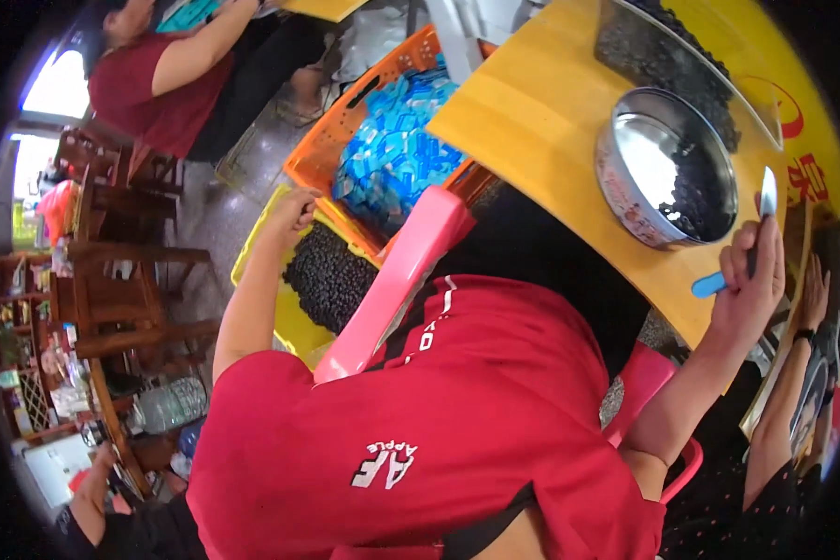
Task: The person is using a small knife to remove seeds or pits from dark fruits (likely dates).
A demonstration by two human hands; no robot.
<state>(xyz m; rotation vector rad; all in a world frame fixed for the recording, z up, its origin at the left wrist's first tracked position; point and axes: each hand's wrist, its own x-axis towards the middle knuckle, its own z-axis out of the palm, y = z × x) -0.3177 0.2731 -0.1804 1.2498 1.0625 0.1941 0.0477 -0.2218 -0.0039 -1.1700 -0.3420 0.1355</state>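
Head view is showing the person's right hand (pixel 751 280) at three o'clock, its grip pinching a blue-handled knife (pixel 733 266) with the blade pointing up, just beside the yellow worktop (pixel 532 121). A steel bowl (pixel 667 168) is sitting on that worktop at about one o'clock. The left hand (pixel 294 210) is reaching toward ten o'clock, its grip pressed together over dark pieces in a yellow crate (pixel 289 322); whether it is holding any cannot be told. An orange crate (pixel 331 140) of blue pieces is lying at twelve o'clock.

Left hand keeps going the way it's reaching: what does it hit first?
Most likely the heap of dark pieces in the yellow crate. The left hand is closed just above that heap, by the orange crate; fisheye depth is unclear.
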